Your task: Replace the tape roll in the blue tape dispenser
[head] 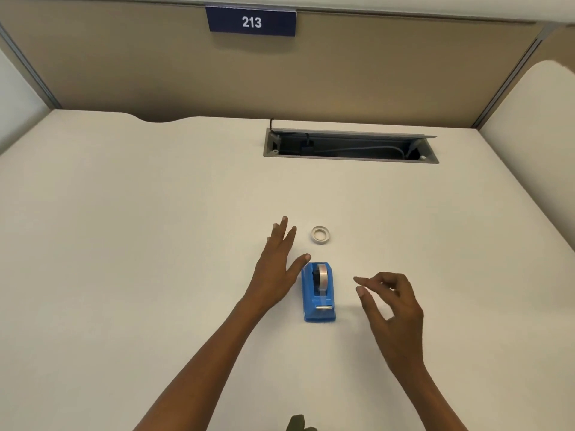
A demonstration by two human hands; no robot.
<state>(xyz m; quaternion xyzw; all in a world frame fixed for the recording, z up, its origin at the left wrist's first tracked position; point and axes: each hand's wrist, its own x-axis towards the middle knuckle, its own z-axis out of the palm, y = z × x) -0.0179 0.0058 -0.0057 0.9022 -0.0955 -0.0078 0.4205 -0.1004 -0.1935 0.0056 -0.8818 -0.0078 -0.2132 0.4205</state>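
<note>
- Hands over the desk point(155, 244), both empty, one on each side of the blue tape dispenser point(319, 293).
- Left hand point(277, 269): open and flat, fingers spread and pointing far, thumb tip just beside the dispenser's far left corner; touching or not, cannot tell.
- Right hand point(395, 306): open but loosely curled, fingertips pointing left toward the dispenser, apart from it, gripping nothing.
- Blue tape dispenser: upright on the desk between the hands, cutter end near, a roll of tape point(322, 276) seated on edge in its slot, tape strip running down to the cutter.
- Spare tape roll point(320, 235): flat on the desk, just far of the dispenser, right of the left fingertips, apart from both.
- Cable tray opening point(350, 146): farther back in the desk, lid raised, cables inside.
- Partition wall point(373, 73) behind, blue sign point(252, 21) reading 213.
</note>
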